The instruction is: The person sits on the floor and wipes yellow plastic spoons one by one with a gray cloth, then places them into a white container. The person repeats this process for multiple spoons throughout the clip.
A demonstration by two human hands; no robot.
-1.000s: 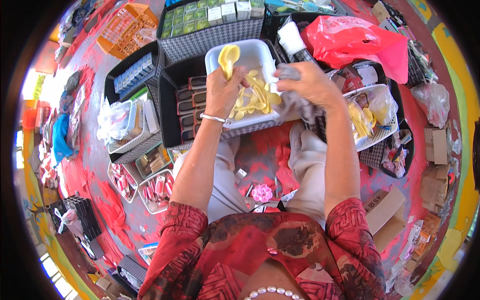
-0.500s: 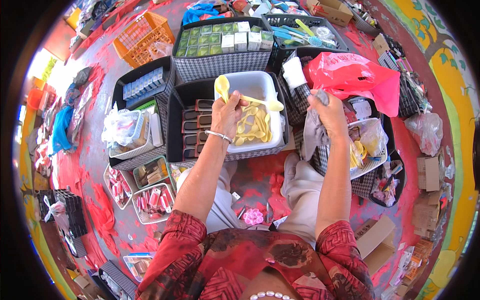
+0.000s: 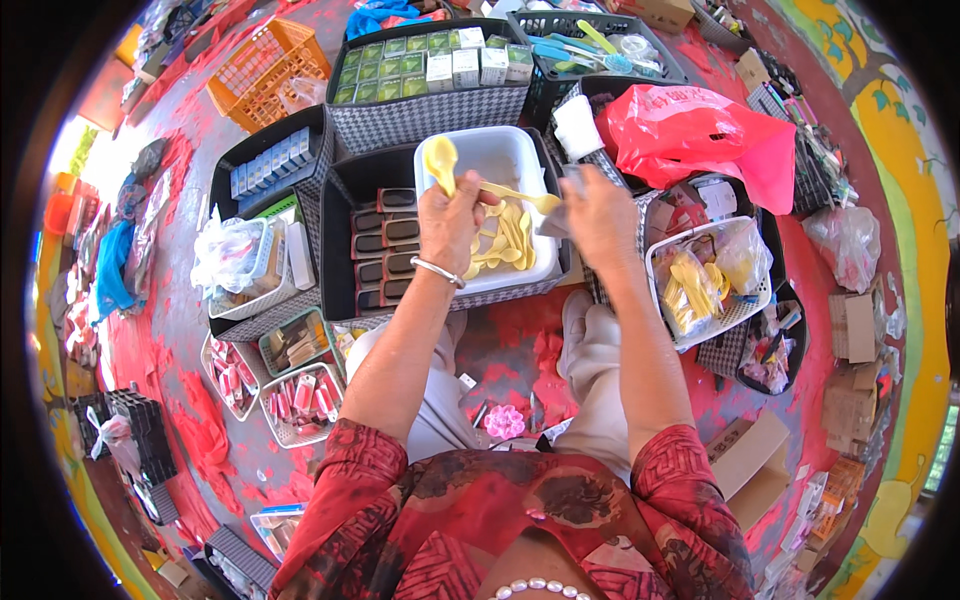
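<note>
Two yellow spoons are pinched in my left hand (image 3: 449, 222). One, the upright spoon (image 3: 439, 160), has its bowl pointing away from me; the other, the sideways spoon (image 3: 522, 195), reaches right. Closed around a grey cloth (image 3: 555, 222), my right hand (image 3: 602, 225) is smeared by motion. The cloth is at the bowl end of the sideways spoon and partly covers it. Below my hands a white plastic tub (image 3: 431, 136) holds several loose yellow spoons (image 3: 508, 240). It rests on a black-lined, checked storage box (image 3: 338, 190).
Rows of dark-and-red boxed items (image 3: 385, 245) lie left of the tub. Behind it stands a box of green packages (image 3: 400, 70). On the right are a red plastic bag (image 3: 690, 130) and a white basket (image 3: 705, 330) with bagged yellow pieces. Baskets of red packets (image 3: 300, 400) stand front left.
My right hand has swung left with the grey cloth, from beside the tub to the sideways spoon's bowl. My left hand still holds both spoons. The whole view has shifted slightly.
</note>
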